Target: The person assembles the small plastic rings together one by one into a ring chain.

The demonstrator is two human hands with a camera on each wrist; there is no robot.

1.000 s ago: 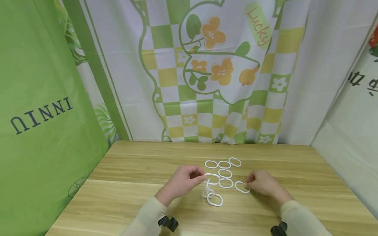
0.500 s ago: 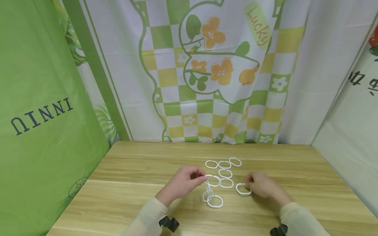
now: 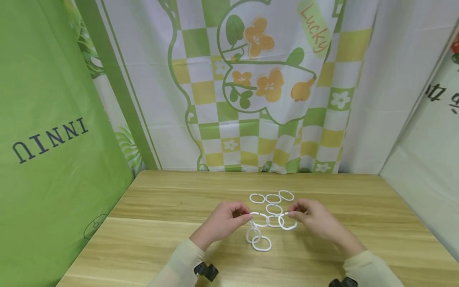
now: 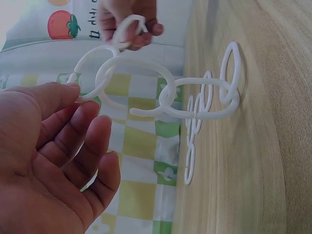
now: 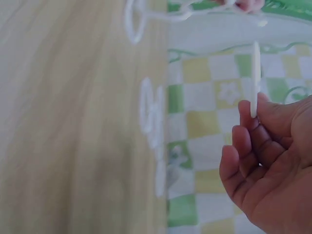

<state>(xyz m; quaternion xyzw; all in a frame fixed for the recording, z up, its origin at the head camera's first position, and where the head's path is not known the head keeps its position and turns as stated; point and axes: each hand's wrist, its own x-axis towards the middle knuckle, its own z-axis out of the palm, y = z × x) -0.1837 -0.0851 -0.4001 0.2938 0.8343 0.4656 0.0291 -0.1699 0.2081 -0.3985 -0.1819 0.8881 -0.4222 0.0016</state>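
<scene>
My left hand (image 3: 223, 222) pinches the top link of a short chain of white oval plastic links between thumb and fingertips. The chain hangs down, and its lowest link (image 3: 262, 250) rests on the table. In the left wrist view the links pass through one another, and a gap shows in one link (image 4: 134, 111). Just to the right, my right hand (image 3: 314, 220) holds a single white link (image 5: 256, 80) by its edge with thumb and fingertips. In the head view this link (image 3: 288, 229) is close to the chain's top link; I see no joining between them.
Several loose white links (image 3: 257, 203) lie on the wooden table (image 3: 172, 191) behind and below the hands. A checkered curtain (image 3: 229, 131) hangs along the table's far edge. Green cloth (image 3: 53, 191) borders the left side, white cloth (image 3: 423, 171) the right.
My right hand has lifted its link off the table and brought it left and up, toward the left hand. The left hand has stayed nearly still with the chain.
</scene>
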